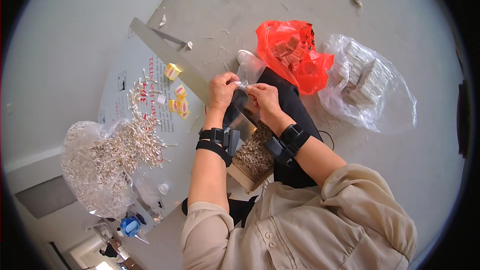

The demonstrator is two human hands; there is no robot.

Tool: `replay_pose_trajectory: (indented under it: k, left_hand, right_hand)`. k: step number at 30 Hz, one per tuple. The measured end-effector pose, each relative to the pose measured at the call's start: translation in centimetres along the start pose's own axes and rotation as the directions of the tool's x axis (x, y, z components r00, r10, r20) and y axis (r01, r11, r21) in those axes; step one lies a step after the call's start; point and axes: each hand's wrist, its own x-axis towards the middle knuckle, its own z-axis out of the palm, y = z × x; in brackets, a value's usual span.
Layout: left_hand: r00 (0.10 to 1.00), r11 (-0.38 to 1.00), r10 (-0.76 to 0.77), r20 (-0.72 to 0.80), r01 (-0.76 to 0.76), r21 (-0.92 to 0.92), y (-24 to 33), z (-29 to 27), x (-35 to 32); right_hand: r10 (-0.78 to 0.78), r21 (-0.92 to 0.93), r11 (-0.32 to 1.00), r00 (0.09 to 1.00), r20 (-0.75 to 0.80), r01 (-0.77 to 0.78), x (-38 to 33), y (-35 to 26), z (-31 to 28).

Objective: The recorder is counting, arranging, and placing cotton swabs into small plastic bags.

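My left hand [222,91] and my right hand [265,100] meet above my lap, fingers pinched on a small piece of clear plastic film, apparently a bag [242,84]. Whether anything is inside it I cannot tell. Below my wrists, between my legs, an open cardboard box [248,181] holds a mass of thin sticks [254,154] that look like cotton swabs. To the left, loose cotton swabs [142,137] spill across the table from a large clear plastic bag [85,170]. Several small yellow-and-white packets [179,105] lie near the table's edge, closer to my left hand.
The metal-topped table [112,101] runs along my left. On the floor ahead right, a red plastic bag [312,72] holds reddish packs, beside a clear bag [395,100] of white packs. Stray swabs dot the floor [225,10]. A blue item [130,226] sits at the table's near end.
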Motion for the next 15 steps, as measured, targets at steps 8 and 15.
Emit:
replay_pose_trajectory:
  k: [8, 15]
  left_hand:
    - [0.982, 0.985, 0.157, 0.105, -0.163, 0.050, 1.6, -1.8, -0.9]
    - [0.914, 0.855, 0.404, 0.020, -0.386, 0.346, 3.2, -2.8, -2.7]
  right_hand:
    - [-0.081, -0.007, 0.997, 0.996, -0.032, 0.081, -2.1, 0.5, 0.1]
    - [-0.314, -0.155, 0.938, 0.949, -0.005, 0.310, -3.6, 1.0, 0.6]
